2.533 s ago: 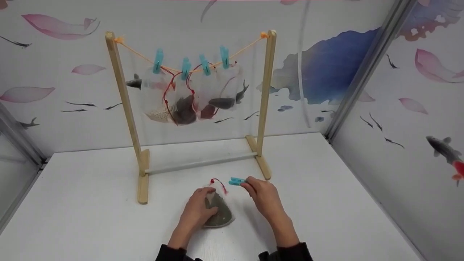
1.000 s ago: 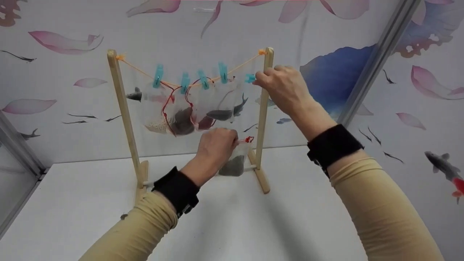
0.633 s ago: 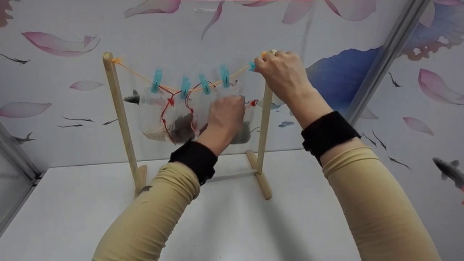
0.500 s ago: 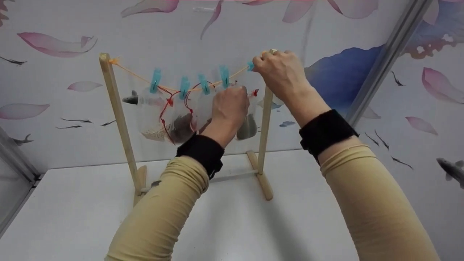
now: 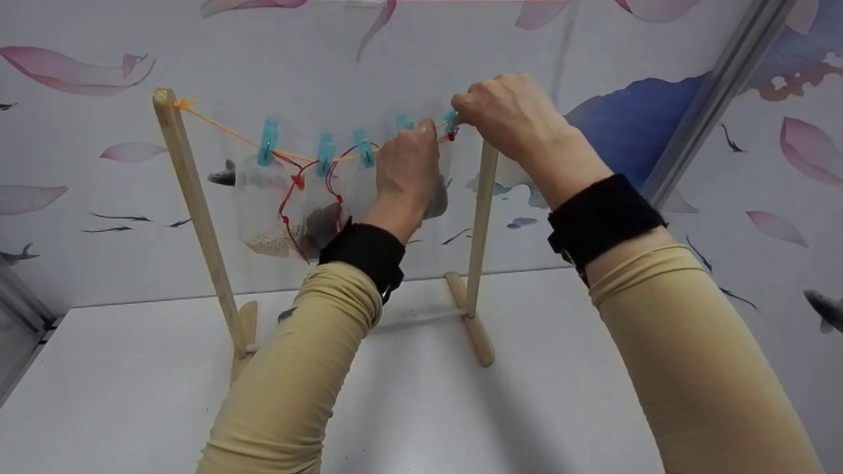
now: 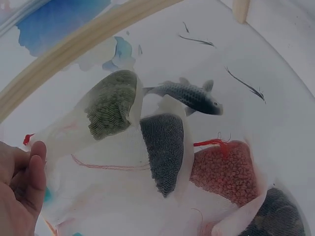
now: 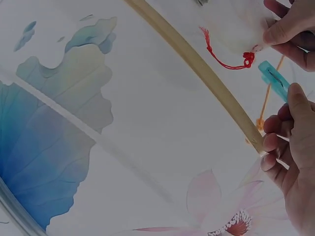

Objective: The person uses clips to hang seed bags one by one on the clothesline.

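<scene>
My left hand (image 5: 407,168) pinches the top of a sheer white drawstring bag (image 6: 115,105) with something green in its bottom. The bag hangs beside the right post, and a red knotted cord (image 7: 248,60) sticks out at its mouth. In my right hand (image 5: 517,118) a teal clothespin (image 7: 273,80) is pinched between thumb and fingers. It is at the orange line (image 5: 224,131), just by the bag's mouth. Whether its jaws bite the line or the bag I cannot tell. My left hand hides part of the bag in the head view.
Several teal clothespins (image 5: 269,143) hold other sheer bags along the line, with pale grains (image 5: 271,240), dark contents (image 6: 165,147) and reddish contents (image 6: 226,172). Wooden posts (image 5: 483,230) carry the line on a white table (image 5: 132,368). A patterned wall stands close behind.
Both hands rose from the table to the line, the left carrying the bag, the right the clothespin. In the last half second the left hand lifted the bag's mouth up to the clothespin.
</scene>
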Demonstrator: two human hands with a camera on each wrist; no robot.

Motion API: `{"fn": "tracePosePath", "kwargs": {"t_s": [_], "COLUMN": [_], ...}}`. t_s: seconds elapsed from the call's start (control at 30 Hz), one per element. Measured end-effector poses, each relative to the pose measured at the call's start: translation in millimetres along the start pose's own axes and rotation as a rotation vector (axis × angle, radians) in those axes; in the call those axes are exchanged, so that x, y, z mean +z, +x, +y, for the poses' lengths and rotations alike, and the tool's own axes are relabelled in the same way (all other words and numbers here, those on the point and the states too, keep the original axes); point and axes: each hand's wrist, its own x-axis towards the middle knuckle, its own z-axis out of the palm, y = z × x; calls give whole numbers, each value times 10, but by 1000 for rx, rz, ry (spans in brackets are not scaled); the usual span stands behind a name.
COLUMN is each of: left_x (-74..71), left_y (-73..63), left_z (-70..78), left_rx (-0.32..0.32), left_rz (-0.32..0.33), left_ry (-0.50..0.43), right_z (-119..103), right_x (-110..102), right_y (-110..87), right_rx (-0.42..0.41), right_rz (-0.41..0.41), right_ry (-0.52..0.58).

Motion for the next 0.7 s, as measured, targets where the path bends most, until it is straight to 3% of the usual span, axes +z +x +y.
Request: {"fn": "tracePosePath", "kwargs": {"t_s": [0.1,0.3,0.5,0.7], "left_x": [-31,-67,-60,-40], "left_y": [1,-10,-50,-177], "left_z": [10,18,-36,-127], "left_rx": [-18,-19,-13,29], "left_rz": [41,102,75,50], "left_ry": [3,-83,-97,-118], "right_z": [-19,-80,-142,-176], "right_x": [-45,-63,-5,126], "right_y": [-12,-17,-10,-40], "right_rx": [-32,-68,-47,6], "right_rz": [-19,-17,-18,3], "right_ry": [-21,-98,-169,-161]}}
